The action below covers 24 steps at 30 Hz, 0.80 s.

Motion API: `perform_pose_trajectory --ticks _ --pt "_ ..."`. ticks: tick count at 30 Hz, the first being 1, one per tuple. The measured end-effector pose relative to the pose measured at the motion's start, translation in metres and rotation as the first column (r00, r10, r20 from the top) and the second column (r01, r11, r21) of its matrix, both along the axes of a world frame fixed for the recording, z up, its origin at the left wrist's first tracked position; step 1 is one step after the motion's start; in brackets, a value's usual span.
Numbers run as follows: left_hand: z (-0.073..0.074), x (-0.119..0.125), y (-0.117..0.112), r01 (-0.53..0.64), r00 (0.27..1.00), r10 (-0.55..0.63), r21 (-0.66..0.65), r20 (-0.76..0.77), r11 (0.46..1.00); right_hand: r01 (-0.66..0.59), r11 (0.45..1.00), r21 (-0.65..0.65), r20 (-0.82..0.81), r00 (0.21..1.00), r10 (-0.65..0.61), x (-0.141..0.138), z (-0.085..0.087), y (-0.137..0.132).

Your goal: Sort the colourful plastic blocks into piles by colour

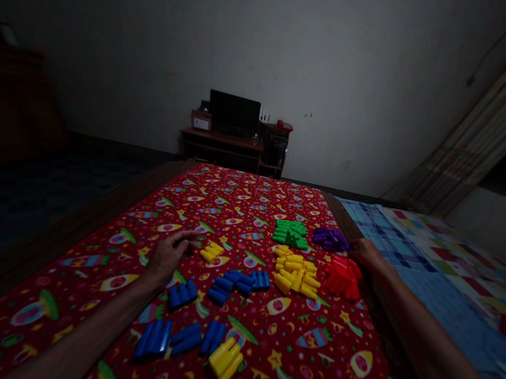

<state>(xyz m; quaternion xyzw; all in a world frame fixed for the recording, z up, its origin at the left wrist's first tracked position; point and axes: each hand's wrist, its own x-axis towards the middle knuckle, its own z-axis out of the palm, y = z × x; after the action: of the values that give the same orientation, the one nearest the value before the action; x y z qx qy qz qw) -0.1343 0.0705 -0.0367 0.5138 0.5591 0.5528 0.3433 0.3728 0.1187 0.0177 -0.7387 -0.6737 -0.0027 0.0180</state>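
Plastic blocks lie sorted by colour on a red patterned cloth (248,215). My left hand (170,253) rests on the cloth with fingers loosely curled, just left of a small yellow block (211,252). My right hand (369,254) lies at the cloth's right edge, touching the red block pile (342,277) and close to the purple pile (330,238); its fingers are hidden. A green pile (291,233) and a yellow pile (296,273) sit in the middle. Several blue blocks (237,281) are scattered nearer me, with another yellow block (225,360) among them.
A bed with a checked sheet (438,274) runs along the right. A low desk with a dark monitor (233,114) stands against the far wall. A curtain (501,116) hangs at the right. The room is dim, the floor dark at left.
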Motion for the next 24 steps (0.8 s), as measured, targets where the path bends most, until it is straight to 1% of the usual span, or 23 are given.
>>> perform_pose_trajectory --ticks 2,5,7,9,10,12,14,15,17,19,21,24 --pt "0.000 0.000 0.000 0.003 1.000 -0.003 0.002 0.000 1.000 0.020 1.000 0.004 0.018 1.000 -0.020 0.003 0.001 -0.003" --pt "-0.001 0.000 0.001 0.006 1.000 -0.006 0.007 0.007 1.000 0.068 0.997 0.019 0.050 0.996 -0.069 0.012 0.008 -0.006" --pt "-0.002 -0.001 0.002 0.009 1.000 -0.009 0.011 0.015 1.000 0.103 0.992 0.070 0.068 0.992 -0.108 0.018 0.016 -0.008" --pt "-0.003 -0.001 0.003 0.010 1.000 -0.010 0.013 0.022 1.000 0.099 0.983 0.157 0.064 0.992 -0.110 0.018 0.026 -0.008" --pt "-0.004 -0.002 0.004 0.009 1.000 -0.010 0.013 0.022 1.000 0.073 0.977 0.199 0.052 0.995 -0.084 0.015 0.031 -0.008" --pt "-0.004 -0.003 0.005 0.005 1.000 -0.005 0.010 0.013 1.000 -0.029 0.971 0.236 0.026 0.999 0.024 0.002 0.041 -0.005" --pt "-0.005 -0.004 0.005 0.002 1.000 -0.002 0.010 0.002 1.000 -0.141 0.966 0.215 0.032 0.990 0.137 -0.017 0.048 0.000" --pt "-0.005 -0.004 0.005 0.002 1.000 -0.002 0.010 -0.001 1.000 -0.181 0.964 0.194 0.052 0.983 0.174 -0.027 0.049 0.002" --pt "-0.004 -0.004 0.004 0.006 1.000 -0.006 0.013 0.003 1.000 -0.202 0.967 0.156 0.112 0.976 0.186 -0.044 0.049 0.007" --pt "-0.003 -0.003 0.003 0.011 1.000 -0.011 0.009 0.013 1.000 -0.189 0.973 0.133 0.167 0.972 0.166 -0.056 0.044 0.012" --pt "-0.002 -0.002 0.002 0.016 1.000 -0.016 0.002 0.019 1.000 -0.189 0.973 0.135 0.206 0.966 0.159 -0.060 0.036 0.015" --pt "-0.001 0.000 0.001 0.009 1.000 -0.009 -0.002 0.010 1.000 -0.210 0.963 0.167 0.219 0.960 0.172 -0.059 0.027 0.017"
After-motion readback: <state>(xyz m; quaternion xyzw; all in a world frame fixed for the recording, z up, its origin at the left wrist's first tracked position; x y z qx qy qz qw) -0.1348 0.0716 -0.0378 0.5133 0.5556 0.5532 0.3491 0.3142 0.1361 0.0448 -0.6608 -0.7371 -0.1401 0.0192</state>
